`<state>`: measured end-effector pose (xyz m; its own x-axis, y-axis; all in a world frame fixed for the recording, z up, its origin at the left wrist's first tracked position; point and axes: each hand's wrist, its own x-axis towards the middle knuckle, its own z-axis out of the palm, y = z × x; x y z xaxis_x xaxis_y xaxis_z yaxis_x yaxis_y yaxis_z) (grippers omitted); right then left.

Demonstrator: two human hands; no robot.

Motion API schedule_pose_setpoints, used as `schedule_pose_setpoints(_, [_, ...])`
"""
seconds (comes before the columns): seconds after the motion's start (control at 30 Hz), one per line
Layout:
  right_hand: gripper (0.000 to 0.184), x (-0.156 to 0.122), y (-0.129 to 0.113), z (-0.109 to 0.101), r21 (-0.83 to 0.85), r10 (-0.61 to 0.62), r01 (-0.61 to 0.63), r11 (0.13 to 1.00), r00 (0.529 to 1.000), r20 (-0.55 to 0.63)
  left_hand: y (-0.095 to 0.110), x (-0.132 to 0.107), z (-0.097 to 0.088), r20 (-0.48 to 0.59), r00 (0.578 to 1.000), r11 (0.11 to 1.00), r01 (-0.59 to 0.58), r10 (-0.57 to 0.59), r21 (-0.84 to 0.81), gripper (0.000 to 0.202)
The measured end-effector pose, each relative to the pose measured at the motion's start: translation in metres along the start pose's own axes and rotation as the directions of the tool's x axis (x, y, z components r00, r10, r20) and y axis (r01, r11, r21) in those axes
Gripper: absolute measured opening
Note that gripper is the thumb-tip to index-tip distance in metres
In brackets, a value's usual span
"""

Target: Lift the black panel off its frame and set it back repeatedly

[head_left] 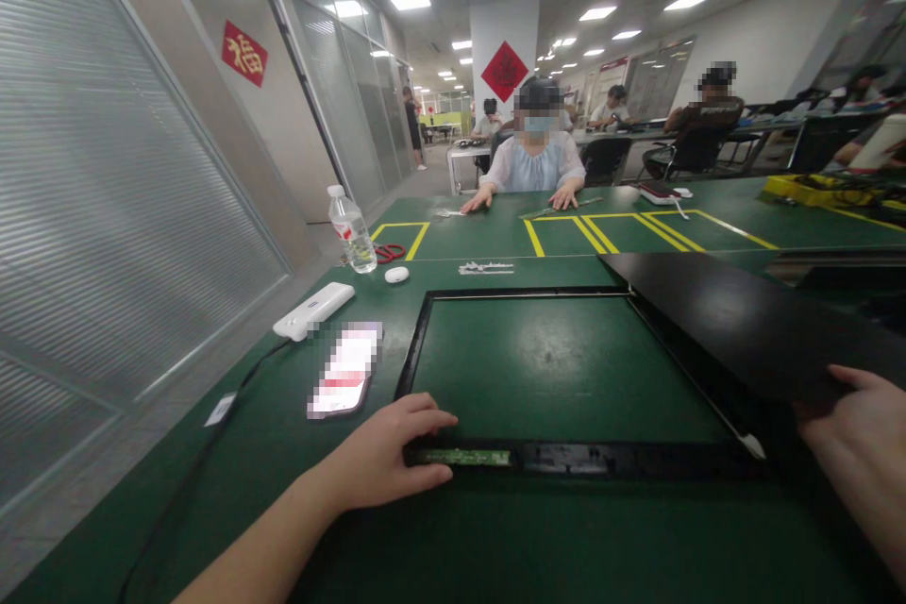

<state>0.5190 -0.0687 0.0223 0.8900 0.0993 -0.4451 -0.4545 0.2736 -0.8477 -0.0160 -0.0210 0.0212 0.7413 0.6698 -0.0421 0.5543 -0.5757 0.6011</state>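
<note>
A thin black rectangular frame [566, 459] lies flat on the green table [538, 359], with a strip of green circuit board [467, 458] along its near side. My left hand [396, 448] grips the frame's near left corner, thumb on the near side and fingers over the inner edge. At the right, my right hand [856, 439] holds the near edge of a flat black panel [750, 321]. The panel is tilted, and its left part overlaps the frame's right side. A pale strip [753, 444] shows at the frame's near right corner.
Left of the frame lie a phone [346, 368], a white power bank [313, 310] with a black cable, a water bottle [352, 231], a white earbud case [397, 275] and red-handled scissors [390, 253]. Small white pieces [485, 268] lie beyond it. Another person [536, 160] sits opposite.
</note>
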Motion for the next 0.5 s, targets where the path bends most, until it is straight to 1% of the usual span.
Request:
schedule_pose_setpoints(0.1, [0.031, -0.004, 0.001, 0.001, 0.021, 0.017, -0.016, 1.0, 0.999, -0.03, -0.001, 0.0, 0.0, -0.004, 1.0, 1.0, -0.005, 0.005, 0.002, 0.049])
schedule_pose_setpoints(0.23, [0.03, -0.014, 0.002, 0.004, 0.039, 0.0, 0.002, 0.999, 0.998, -0.057, 0.0, -0.001, -0.001, -0.003, 1.0, 1.0, 0.002, -0.002, 0.0, 0.048])
schedule_pose_setpoints(0.37, [0.03, -0.019, 0.001, 0.004, 0.039, 0.005, -0.002, 0.999, 0.999, -0.054, 0.005, -0.001, -0.003, -0.009, 1.0, 1.0, 0.018, -0.018, -0.013, 0.048])
schedule_pose_setpoints(0.5, [0.03, -0.021, -0.001, 0.004, 0.029, 0.021, -0.02, 0.999, 0.999, -0.028, 0.008, -0.001, -0.004, -0.019, 0.999, 0.998, 0.035, -0.036, -0.047, 0.047])
